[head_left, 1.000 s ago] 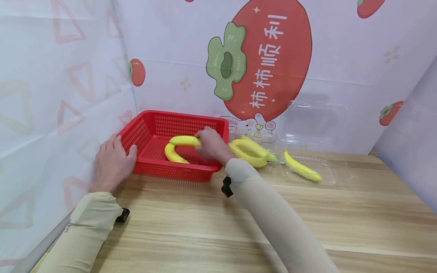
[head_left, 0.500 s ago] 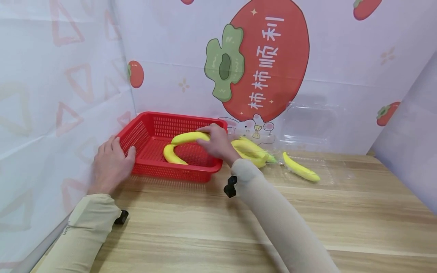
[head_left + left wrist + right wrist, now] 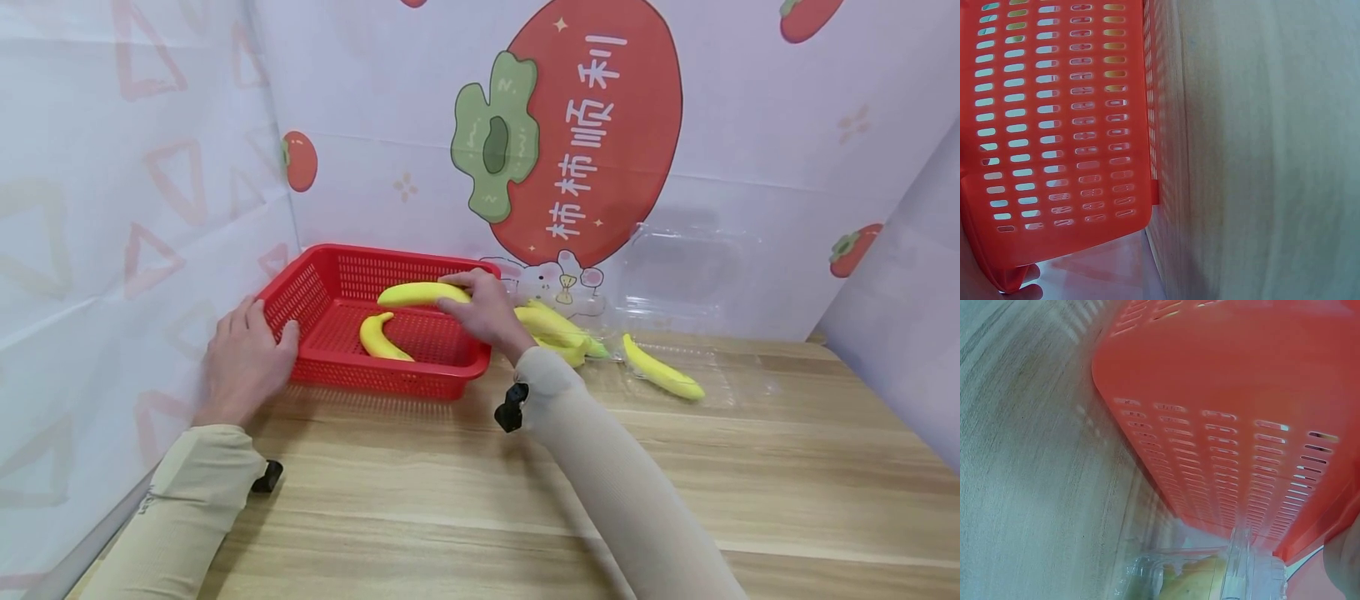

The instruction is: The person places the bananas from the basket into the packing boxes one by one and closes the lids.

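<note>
- Pinching one end of a long, curved yellow banana, the right hand is keeping its grip narrow; the banana is pointing leftward from the fingers, its long axis running roughly level.
- That banana is hovering above the right half of a red, slotted plastic basket, the right hand being the nearer one.
- The left hand is gripping the basket's left rim, well apart from the held banana.
- Inside the basket, a second curved yellow banana is lying below the held one.
- Just right of the basket, a yellow banana cluster is resting on the pale wood-grained bench; clear plastic is showing around it, its edges hard to make out.
- Farther right, a clear plastic box is standing with its lid raised, a slim yellow banana lying slantwise in it.
</note>
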`<state>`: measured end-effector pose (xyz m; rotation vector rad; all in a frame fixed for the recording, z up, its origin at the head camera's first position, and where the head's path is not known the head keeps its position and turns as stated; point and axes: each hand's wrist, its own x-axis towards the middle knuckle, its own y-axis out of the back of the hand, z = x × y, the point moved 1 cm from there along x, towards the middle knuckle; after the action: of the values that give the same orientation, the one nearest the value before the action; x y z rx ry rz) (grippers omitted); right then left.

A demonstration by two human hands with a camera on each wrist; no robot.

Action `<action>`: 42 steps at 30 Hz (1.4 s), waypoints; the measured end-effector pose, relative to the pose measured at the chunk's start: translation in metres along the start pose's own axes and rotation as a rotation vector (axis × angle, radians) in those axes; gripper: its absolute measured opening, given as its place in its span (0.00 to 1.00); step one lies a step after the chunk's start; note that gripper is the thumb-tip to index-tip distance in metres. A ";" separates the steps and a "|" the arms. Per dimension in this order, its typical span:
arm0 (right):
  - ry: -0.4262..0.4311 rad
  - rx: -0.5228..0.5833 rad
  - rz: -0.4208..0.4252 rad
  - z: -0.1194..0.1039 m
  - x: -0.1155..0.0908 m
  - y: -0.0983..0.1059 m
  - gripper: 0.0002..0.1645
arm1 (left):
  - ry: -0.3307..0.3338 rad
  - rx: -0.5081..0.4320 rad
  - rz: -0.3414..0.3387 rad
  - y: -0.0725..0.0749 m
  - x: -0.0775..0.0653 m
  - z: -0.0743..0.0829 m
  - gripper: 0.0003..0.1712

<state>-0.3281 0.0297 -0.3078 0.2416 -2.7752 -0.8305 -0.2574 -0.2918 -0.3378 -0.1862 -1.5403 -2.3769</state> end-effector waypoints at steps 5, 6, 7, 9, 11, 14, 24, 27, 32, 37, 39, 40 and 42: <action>0.018 0.004 0.008 0.000 0.001 -0.001 0.25 | -0.008 0.004 0.003 0.003 0.000 0.000 0.48; 0.021 0.003 0.009 0.000 0.001 -0.001 0.25 | -0.007 0.004 0.003 0.004 -0.001 0.000 0.48; 0.022 0.003 0.010 0.000 0.001 -0.001 0.25 | -0.007 0.005 0.002 0.004 -0.001 0.000 0.47; 0.023 0.003 0.012 0.000 0.000 -0.001 0.25 | -0.007 0.006 0.001 0.005 -0.001 0.001 0.47; 0.022 0.000 0.015 0.000 0.000 -0.001 0.25 | -0.005 0.006 0.004 0.005 -0.001 0.002 0.47; 0.024 0.001 0.018 0.001 0.000 0.000 0.26 | -0.008 0.008 0.011 0.004 0.000 0.002 0.47; 0.022 0.010 0.024 0.004 -0.001 0.002 0.26 | -0.028 0.005 0.011 0.001 0.000 0.000 0.48; 0.033 -0.002 0.025 0.003 -0.001 0.001 0.26 | -0.024 0.000 0.013 0.001 0.000 0.000 0.48; 0.047 -0.009 0.025 0.002 -0.001 0.001 0.26 | -0.017 0.003 0.014 0.001 -0.001 0.000 0.47; 0.048 0.002 0.018 0.001 -0.002 0.003 0.26 | -0.009 0.002 0.017 0.001 -0.002 -0.001 0.47; 0.035 0.013 0.018 0.001 -0.003 0.004 0.27 | -0.011 0.001 0.017 0.001 -0.001 0.000 0.47; 0.029 0.018 0.020 0.001 -0.003 0.005 0.27 | -0.013 0.001 0.017 0.001 -0.001 0.000 0.47; 0.024 0.030 0.025 0.002 -0.005 0.007 0.27 | -0.016 0.002 0.014 0.001 0.000 0.000 0.47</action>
<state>-0.3246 0.0380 -0.3064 0.2205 -2.7644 -0.7759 -0.2569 -0.2917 -0.3372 -0.2162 -1.5434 -2.3684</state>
